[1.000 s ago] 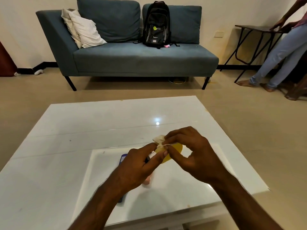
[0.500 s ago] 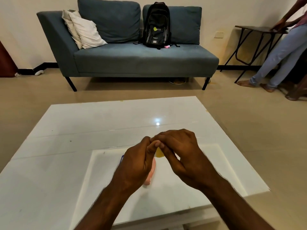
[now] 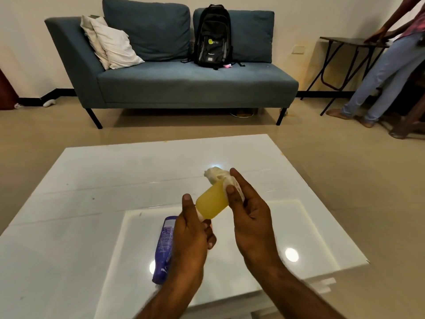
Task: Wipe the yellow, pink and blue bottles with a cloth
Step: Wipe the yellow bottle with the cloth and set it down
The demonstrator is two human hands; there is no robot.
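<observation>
The yellow bottle (image 3: 212,201) is held tilted above the white table (image 3: 92,180). My left hand (image 3: 192,236) grips its lower end, fingers curled round it. My right hand (image 3: 249,215) pinches a white cloth (image 3: 217,174) against the bottle's upper end, thumb on the cloth. The blue bottle (image 3: 163,247) lies on its side on the table, just left of my left hand and partly behind my wrist. The pink bottle is hidden behind my left hand.
Beyond the table stands a blue sofa (image 3: 184,84) with a black backpack (image 3: 212,35) and white pillows (image 3: 110,42). A person (image 3: 386,65) stands at the far right beside a dark folding table (image 3: 345,42).
My hands have moved apart, uncovering the yellow bottle. The cloth has slid to the bottle's far end, and the bottle now points up and away.
</observation>
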